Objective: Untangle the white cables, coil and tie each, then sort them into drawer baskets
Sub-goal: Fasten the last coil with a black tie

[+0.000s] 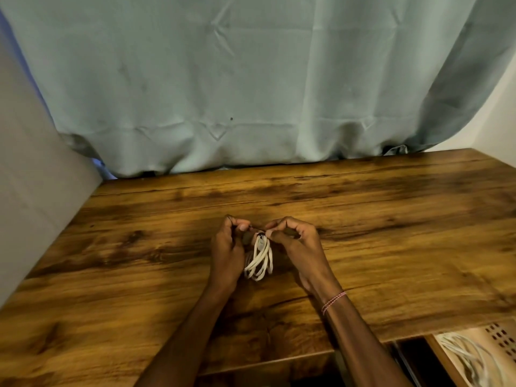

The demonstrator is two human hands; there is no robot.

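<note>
A coiled white cable [260,260] hangs in loops between my two hands, just above the wooden table [391,219]. A thin dark tie [258,229] wraps the top of the coil. My left hand [227,247] pinches one end of the tie between thumb and fingertips. My right hand [296,244] pinches the other end at the top of the coil. The lower loops hang free.
An open drawer at the bottom right holds a perforated basket [499,335] with another white cable [469,358] inside. A pale green curtain [251,93] hangs behind the table. A grey wall [33,191] stands at the left.
</note>
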